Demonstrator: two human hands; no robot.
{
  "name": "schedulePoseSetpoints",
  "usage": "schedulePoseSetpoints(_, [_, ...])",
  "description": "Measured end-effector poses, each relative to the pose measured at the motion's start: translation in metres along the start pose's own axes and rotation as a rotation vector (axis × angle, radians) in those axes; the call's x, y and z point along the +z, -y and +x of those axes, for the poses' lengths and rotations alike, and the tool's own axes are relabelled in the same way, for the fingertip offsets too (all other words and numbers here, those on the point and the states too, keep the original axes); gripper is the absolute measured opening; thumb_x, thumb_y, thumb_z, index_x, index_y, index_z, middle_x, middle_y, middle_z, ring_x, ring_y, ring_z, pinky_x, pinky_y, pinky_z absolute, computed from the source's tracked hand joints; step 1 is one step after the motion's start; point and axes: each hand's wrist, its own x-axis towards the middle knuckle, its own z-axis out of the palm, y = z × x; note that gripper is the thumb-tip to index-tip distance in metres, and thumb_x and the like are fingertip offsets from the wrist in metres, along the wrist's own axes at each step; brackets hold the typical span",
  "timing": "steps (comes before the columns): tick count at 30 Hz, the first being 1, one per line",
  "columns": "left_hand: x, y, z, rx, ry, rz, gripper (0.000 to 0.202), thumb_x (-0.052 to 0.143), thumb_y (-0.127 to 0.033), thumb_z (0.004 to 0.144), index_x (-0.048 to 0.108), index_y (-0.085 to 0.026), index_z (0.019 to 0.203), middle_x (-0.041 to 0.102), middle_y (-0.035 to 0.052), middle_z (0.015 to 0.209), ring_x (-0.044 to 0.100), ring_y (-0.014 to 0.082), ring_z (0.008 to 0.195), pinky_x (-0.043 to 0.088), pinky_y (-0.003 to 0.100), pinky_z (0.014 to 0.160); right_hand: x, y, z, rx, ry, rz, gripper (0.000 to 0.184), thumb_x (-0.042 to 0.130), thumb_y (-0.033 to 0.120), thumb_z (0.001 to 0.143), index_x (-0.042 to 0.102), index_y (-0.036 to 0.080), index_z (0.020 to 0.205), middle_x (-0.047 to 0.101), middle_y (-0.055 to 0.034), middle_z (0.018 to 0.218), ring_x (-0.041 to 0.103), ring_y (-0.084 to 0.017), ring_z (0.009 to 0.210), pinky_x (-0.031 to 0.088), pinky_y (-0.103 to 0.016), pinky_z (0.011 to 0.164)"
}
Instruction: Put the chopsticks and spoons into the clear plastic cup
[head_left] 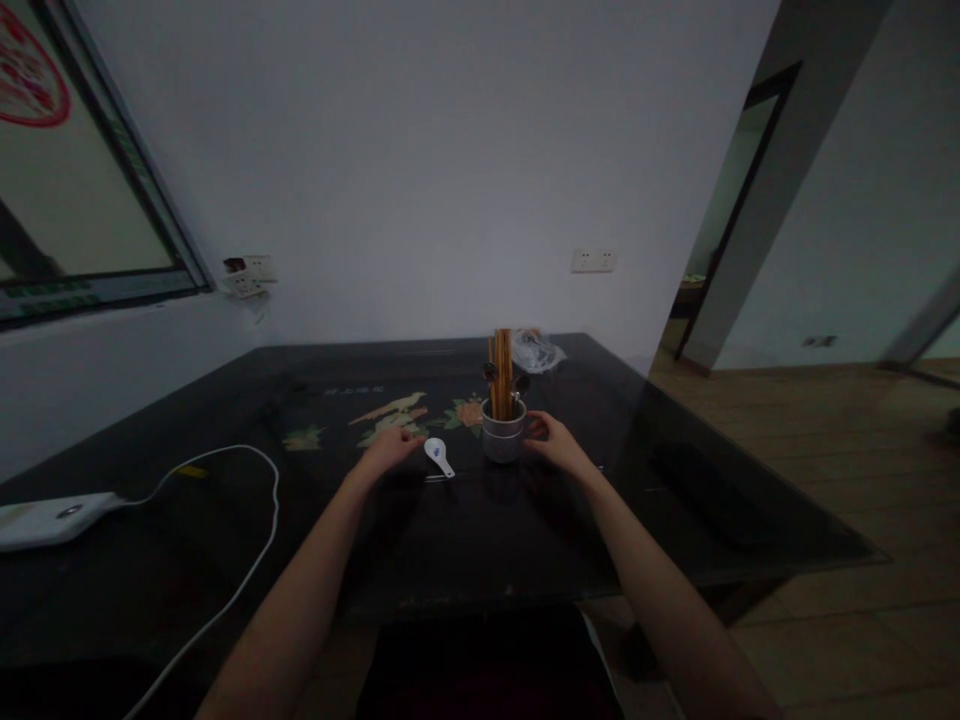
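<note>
A white ceramic soup spoon (437,453) with a blue mark in its bowl lies on the dark tabletop. My left hand (391,447) rests just left of its bowl, fingers extended and holding nothing I can see. To the right stands an upright grey cup (502,437) filled with wooden chopsticks (501,375) and metal spoons (522,384). My right hand (553,442) is at the cup's right side, thumb and forefinger apart and curved toward its wall. The fingertips appear to touch the cup; the dim light hides exact contact.
A crumpled clear plastic bag (538,352) lies behind the cup near the wall. At the left, a white power strip (56,520) trails a white cable (276,500) across the table (480,550). A dark flat object (709,490) lies at the right.
</note>
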Motion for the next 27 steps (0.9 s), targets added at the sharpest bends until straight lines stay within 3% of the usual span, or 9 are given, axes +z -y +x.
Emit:
schedulePoseSetpoints(6, [0.011, -0.004, 0.001, -0.026, 0.210, 0.009, 0.042, 0.046, -0.050, 0.079, 0.060, -0.018, 0.057, 0.058, 0.0041, 0.055, 0.053, 0.0170, 0.054, 0.033, 0.027, 0.053, 0.002, 0.000, -0.003, -0.019, 0.071, 0.007, 0.066, 0.074, 0.016, 0.062, 0.049, 0.015, 0.124, 0.061, -0.0065, 0.100, 0.057, -0.016, 0.090, 0.047, -0.032, 0.082])
schedulePoseSetpoints(16, [0.026, 0.002, 0.009, -0.013, 0.137, 0.116, 0.042, 0.048, -0.054, 0.078, 0.064, -0.017, 0.067, 0.060, 0.0038, 0.062, 0.055, 0.0165, 0.060, 0.032, 0.025, 0.054, 0.006, 0.001, -0.003, -0.036, 0.106, -0.005, 0.069, 0.074, 0.018, 0.064, 0.045, 0.010, 0.126, 0.061, -0.0104, 0.104, 0.057, -0.018, 0.092, 0.046, -0.034, 0.084])
schedulePoseSetpoints(27, [0.030, -0.017, 0.003, 0.010, 0.086, 0.058, 0.022, 0.054, -0.034, 0.073, 0.066, -0.016, 0.070, 0.065, 0.0039, 0.067, 0.057, 0.0162, 0.064, 0.035, 0.024, 0.055, 0.011, -0.004, -0.001, -0.026, 0.098, 0.018, 0.069, 0.076, 0.021, 0.063, 0.046, 0.012, 0.125, 0.062, -0.0093, 0.102, 0.058, -0.017, 0.089, 0.047, -0.034, 0.082])
